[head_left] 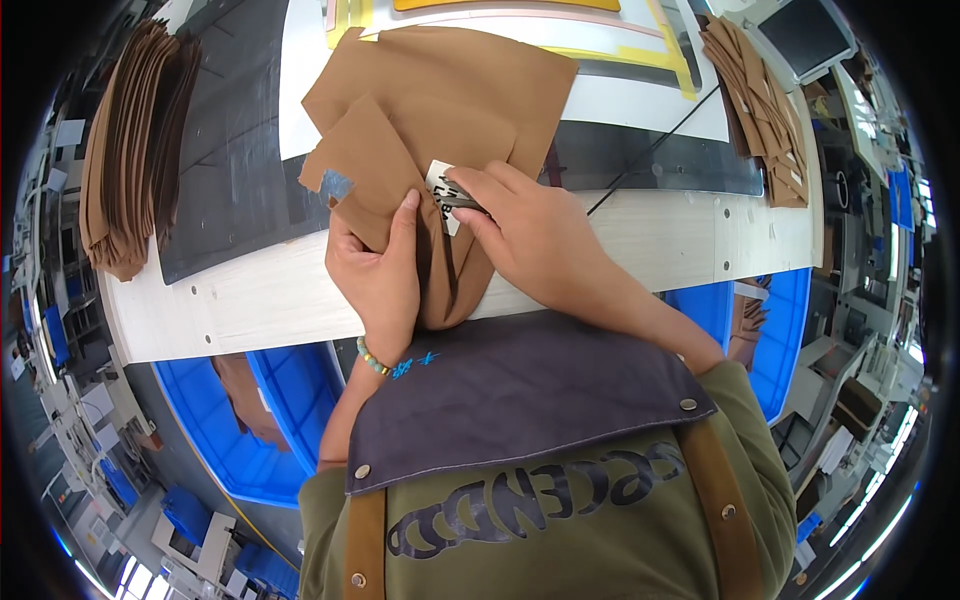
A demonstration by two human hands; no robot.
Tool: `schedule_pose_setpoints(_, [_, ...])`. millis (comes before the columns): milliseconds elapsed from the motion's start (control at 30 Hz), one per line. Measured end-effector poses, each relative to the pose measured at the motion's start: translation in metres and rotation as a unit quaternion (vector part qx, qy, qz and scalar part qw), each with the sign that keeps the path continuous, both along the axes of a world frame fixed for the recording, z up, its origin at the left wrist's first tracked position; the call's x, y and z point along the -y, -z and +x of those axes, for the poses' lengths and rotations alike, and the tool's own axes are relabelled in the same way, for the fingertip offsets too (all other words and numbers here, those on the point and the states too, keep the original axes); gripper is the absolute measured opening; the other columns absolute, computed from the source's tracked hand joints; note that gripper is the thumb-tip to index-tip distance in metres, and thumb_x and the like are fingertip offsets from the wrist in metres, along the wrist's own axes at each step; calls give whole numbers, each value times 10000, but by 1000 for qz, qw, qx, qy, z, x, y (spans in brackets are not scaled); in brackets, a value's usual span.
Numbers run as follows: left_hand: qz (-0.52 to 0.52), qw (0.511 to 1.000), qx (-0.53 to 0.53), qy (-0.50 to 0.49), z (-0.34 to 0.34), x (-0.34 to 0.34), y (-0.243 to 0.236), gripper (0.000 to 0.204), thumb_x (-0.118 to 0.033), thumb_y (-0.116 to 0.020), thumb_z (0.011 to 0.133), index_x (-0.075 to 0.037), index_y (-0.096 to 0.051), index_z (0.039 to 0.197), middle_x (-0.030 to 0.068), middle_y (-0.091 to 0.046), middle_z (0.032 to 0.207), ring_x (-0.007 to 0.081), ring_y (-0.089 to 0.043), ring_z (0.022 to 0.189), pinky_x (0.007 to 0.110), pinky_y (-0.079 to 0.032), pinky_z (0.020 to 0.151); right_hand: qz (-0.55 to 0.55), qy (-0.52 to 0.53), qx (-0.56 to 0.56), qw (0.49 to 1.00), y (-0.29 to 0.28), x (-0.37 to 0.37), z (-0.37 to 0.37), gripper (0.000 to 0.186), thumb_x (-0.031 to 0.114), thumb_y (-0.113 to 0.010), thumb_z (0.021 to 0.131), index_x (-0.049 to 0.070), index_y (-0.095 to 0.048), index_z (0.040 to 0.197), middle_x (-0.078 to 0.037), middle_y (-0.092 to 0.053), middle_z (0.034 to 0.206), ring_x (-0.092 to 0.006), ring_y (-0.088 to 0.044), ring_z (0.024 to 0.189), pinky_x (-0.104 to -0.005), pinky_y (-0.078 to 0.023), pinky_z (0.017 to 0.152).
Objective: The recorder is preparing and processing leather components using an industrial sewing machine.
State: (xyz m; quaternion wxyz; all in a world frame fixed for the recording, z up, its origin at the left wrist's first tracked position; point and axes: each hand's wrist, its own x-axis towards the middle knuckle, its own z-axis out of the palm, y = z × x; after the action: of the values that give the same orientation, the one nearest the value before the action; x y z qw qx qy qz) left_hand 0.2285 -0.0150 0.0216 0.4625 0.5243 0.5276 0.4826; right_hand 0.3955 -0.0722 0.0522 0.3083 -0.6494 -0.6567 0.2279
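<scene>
A brown cut fabric piece (450,90) lies folded over the table's near edge, its lower part hanging toward my apron. My left hand (385,270) is closed on a fold of it, thumb on top. Between my right thumb and fingers are small grey metal thread snips (463,202), partly covered by my right hand (530,230). Their tips are over a white label (440,178) with dark print, which sits at the fabric's fold beside my left thumb. A shiny bluish patch (336,184) shows on the fabric's left flap.
Stacks of brown fabric pieces stand at the left (135,150) and right (760,110) of the table (260,310). A yellow-taped frame (665,50) lies at the back. Blue bins (210,420) hang below the front edge on both sides. A dark cable (650,148) crosses the dark mat.
</scene>
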Motion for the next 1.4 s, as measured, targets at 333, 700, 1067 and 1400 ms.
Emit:
schedule_pose_setpoints(333, [14,999,-32,9,4,4,0,235,-99,-845,931,13,-720,1096,74,-780,1008,118,-709,913,294,-555,837,43,-10,48,998,8,-3,-2,374,195,-652,1035,-10,-637,1347,-138,-663,1010,-325,-707,724,-403,-553,596])
schedule_pose_setpoints(700, [22,999,-33,7,4,3,3,232,-105,-852,922,10,-729,1081,77,-786,990,123,-718,898,293,-553,827,34,-9,67,997,4,-3,-2,381,192,-640,1039,-36,-630,1344,-153,-671,1017,-330,-721,739,-403,-574,610])
schedule_pose_setpoints(1067, [82,990,-104,45,10,7,-3,279,-92,-863,886,26,-730,1101,100,-796,985,152,-734,889,310,-562,809,33,3,113,993,8,-2,-6,436,121,-652,978,-66,-597,1368,-174,-664,1029,-324,-734,752,-393,-585,621])
schedule_pose_setpoints(1400, [152,965,-185,107,6,8,4,127,-50,-807,902,14,-767,1005,157,-721,918,316,-694,776,366,-527,700,48,-7,196,979,3,-4,-7,543,98,-669,888,-131,-605,1376,-150,-658,993,-251,-728,739,-341,-578,607])
